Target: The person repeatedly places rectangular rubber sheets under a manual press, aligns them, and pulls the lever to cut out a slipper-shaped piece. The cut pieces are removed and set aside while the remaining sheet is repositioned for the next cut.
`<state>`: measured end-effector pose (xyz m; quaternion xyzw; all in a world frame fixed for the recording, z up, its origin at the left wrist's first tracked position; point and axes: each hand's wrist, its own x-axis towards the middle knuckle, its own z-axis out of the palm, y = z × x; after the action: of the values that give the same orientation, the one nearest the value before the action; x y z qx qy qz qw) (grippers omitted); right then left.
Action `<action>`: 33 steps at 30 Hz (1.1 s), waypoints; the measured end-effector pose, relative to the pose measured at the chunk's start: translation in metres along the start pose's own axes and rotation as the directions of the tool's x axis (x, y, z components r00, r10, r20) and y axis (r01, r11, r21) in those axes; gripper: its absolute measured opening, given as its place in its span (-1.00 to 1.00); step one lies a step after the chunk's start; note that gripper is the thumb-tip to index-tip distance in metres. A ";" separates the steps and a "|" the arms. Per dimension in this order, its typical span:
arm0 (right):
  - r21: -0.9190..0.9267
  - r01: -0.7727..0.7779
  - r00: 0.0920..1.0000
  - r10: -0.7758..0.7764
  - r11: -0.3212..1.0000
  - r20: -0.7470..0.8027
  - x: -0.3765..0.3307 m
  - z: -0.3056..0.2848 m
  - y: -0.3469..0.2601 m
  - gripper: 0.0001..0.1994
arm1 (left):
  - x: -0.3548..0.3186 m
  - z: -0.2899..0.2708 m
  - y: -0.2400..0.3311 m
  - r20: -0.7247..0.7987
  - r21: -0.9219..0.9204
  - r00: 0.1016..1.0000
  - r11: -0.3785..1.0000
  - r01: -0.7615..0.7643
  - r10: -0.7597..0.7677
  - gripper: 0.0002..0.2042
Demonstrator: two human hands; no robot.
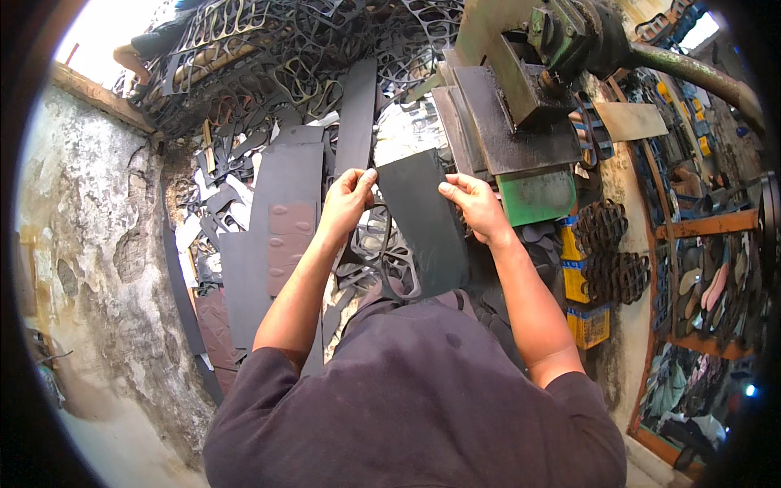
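Note:
A dark grey-black flat sheet [423,224], like rubber or foam sole material, hangs in front of my body. The fingers of my left hand [347,203] are closed in a pinch at its upper left corner. On the opposite edge, a little lower, my right hand [478,210] pinches the sheet between thumb and fingers. Below my left hand, beside the sheet, are dark scraps with cut-out holes [399,268]. A green and dark metal press [521,122] stands just beyond my right hand, with a green plate [537,197] at its lower front.
Long dark sheets [285,179] and an embossed brown sheet [290,244] lie to the left. Cut-out scraps [317,81] pile up at the back. Yellow crates [587,325] and shelves of sole pieces [708,285] line the right; a stained wall [106,244] bounds the left.

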<state>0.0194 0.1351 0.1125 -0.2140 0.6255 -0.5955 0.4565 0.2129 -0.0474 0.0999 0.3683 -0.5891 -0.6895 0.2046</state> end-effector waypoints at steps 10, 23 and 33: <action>-0.083 -0.087 0.992 0.078 0.993 -0.097 -0.006 0.001 0.015 -0.75 | 0.016 -0.015 -0.019 0.108 0.045 0.993 0.998 0.038 -0.043 -0.71; -0.731 0.627 0.779 -0.248 0.270 0.576 -0.084 0.075 -0.082 -0.76 | -0.087 -0.034 0.077 0.684 0.401 0.695 0.683 -0.610 0.220 -0.70; -0.606 0.717 0.670 -0.100 0.346 0.736 -0.115 0.067 -0.127 -0.79 | -0.113 -0.052 0.107 0.820 0.266 0.488 0.557 -0.787 0.299 -0.84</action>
<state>0.0959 0.1663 0.2765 -0.7430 0.5803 -0.1946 0.2708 0.3084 -0.0241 0.2318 -0.0976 -0.8969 -0.4275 0.0569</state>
